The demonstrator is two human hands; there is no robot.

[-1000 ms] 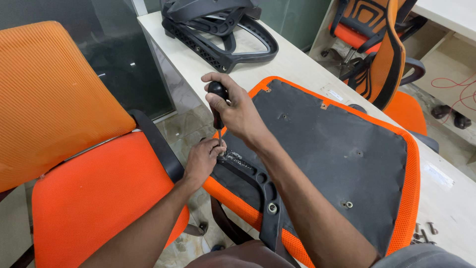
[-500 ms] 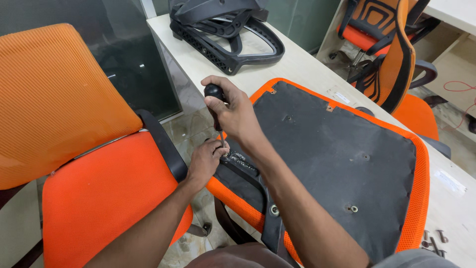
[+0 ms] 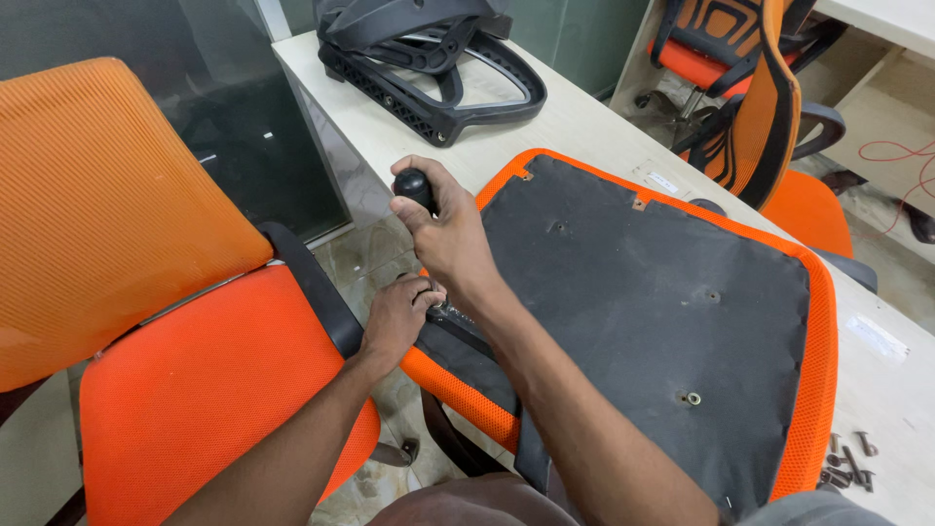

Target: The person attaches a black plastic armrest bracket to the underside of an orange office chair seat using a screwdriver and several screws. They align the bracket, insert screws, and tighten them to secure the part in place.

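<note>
Centre frame: right hand (image 3: 443,229) was wrapped around a black screwdriver handle (image 3: 413,185), held upright at the near-left edge of an upturned orange chair seat (image 3: 672,302) lying on the table (image 3: 545,127). Left hand (image 3: 394,317) gripped the black armrest bracket (image 3: 458,331) just below. Loose screws (image 3: 847,463) lay lower right; black chair frame (image 3: 429,58) sat top centre.
</note>
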